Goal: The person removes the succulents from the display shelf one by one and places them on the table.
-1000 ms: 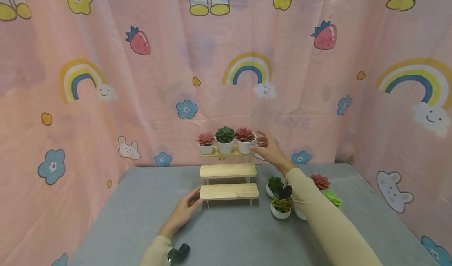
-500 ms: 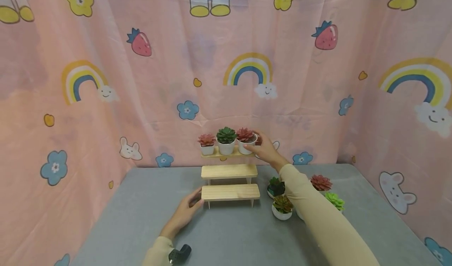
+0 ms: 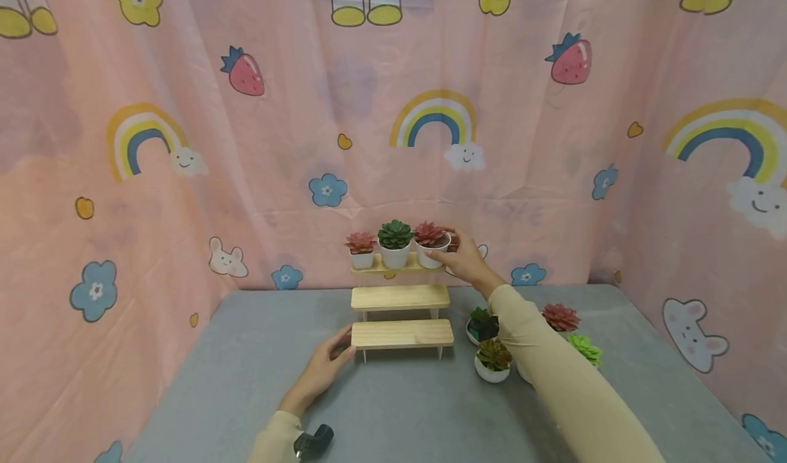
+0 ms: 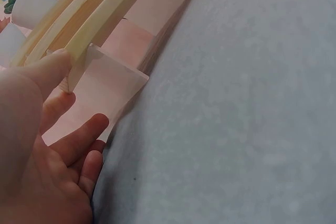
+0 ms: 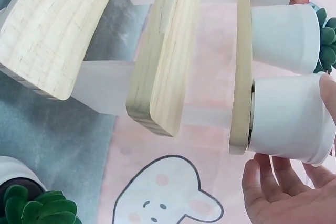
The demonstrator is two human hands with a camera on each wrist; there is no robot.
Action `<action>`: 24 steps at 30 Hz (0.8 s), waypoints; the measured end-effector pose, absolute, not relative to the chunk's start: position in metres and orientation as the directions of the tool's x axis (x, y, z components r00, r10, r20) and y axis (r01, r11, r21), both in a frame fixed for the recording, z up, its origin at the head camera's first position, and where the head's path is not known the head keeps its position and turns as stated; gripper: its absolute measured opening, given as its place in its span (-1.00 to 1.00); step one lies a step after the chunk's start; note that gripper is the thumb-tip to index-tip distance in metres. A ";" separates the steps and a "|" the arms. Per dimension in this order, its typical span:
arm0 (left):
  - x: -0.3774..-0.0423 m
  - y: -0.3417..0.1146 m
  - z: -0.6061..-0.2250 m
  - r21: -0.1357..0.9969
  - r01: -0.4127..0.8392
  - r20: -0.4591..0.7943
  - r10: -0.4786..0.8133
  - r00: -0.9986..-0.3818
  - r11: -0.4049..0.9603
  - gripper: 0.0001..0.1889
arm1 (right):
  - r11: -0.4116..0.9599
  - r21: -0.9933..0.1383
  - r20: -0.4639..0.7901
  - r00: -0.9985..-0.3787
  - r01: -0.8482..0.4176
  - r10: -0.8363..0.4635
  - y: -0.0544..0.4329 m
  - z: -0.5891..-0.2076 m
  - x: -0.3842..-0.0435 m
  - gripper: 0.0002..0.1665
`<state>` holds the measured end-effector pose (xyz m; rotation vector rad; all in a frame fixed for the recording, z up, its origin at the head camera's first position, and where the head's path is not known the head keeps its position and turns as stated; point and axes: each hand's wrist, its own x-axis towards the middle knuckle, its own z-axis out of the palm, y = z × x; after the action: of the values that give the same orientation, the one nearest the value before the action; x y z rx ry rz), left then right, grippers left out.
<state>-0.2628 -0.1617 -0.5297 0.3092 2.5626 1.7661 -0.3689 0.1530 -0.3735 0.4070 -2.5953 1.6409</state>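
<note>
A three-step wooden display stand (image 3: 402, 334) with pale planks and translucent supports stands on the grey table. My left hand (image 3: 318, 369) pinches the left end of its lowest plank; in the left wrist view the thumb (image 4: 52, 69) lies on the plank's edge. On the top step three white pots stand in a row: a small pink succulent (image 3: 361, 242), a green succulent (image 3: 395, 236) and a reddish potted succulent (image 3: 430, 236). My right hand (image 3: 468, 261) grips that last pot from the right. In the right wrist view its white pot (image 5: 291, 119) sits at the plank's end.
Right of the stand, several more potted succulents stand on the table (image 3: 246, 381): a dark green one (image 3: 481, 325), a brownish-green one (image 3: 494, 362), a red one (image 3: 561, 317) and a bright green one (image 3: 584, 349). My right forearm partly covers this group. A patterned pink curtain (image 3: 277, 149) hangs behind.
My right hand has come in from the right and its fingers have closed round the reddish succulent's pot. The left hand has stayed on the lowest plank.
</note>
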 end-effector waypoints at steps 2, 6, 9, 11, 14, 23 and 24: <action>-0.263 -0.162 -0.529 0.930 0.153 0.099 0.170 -0.980 0.335 -0.40 | 0.411 -0.878 0.179 -0.964 -0.246 -0.194 0.154 -0.373 -0.368 -0.09; -0.263 -0.162 -0.529 0.933 0.154 0.103 0.170 -0.980 0.324 -0.40 | 0.428 -0.868 0.185 -0.963 -0.253 -0.195 0.156 -0.373 -0.368 -0.09; -0.263 -0.162 -0.529 0.933 0.154 0.103 0.170 -0.980 0.326 -0.40 | 0.434 -0.864 0.186 -0.963 -0.255 -0.196 0.159 -0.374 -0.368 -0.10; -0.263 -0.162 -0.529 0.932 0.158 0.105 0.172 -0.979 0.327 -0.40 | 0.429 -0.866 0.186 -0.963 -0.255 -0.196 0.162 -0.374 -0.366 -0.09; -0.263 -0.161 -0.529 0.931 0.161 0.108 0.173 -0.979 0.328 -0.40 | 0.416 -0.870 0.195 -0.961 -0.262 -0.198 0.167 -0.375 -0.365 -0.09; -0.261 -0.161 -0.528 0.930 0.156 0.101 0.177 -0.979 0.333 -0.40 | 0.391 -0.872 0.239 -0.953 -0.295 -0.187 0.175 -0.373 -0.357 -0.14; -0.261 -0.161 -0.528 0.928 0.156 0.101 0.176 -0.979 0.338 -0.40 | 0.386 -0.874 0.240 -0.952 -0.296 -0.188 0.175 -0.372 -0.356 -0.14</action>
<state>-0.2607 -0.1606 -0.5276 0.3177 2.5552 1.7695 -0.3561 0.1747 -0.3720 0.4435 -2.5292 1.6273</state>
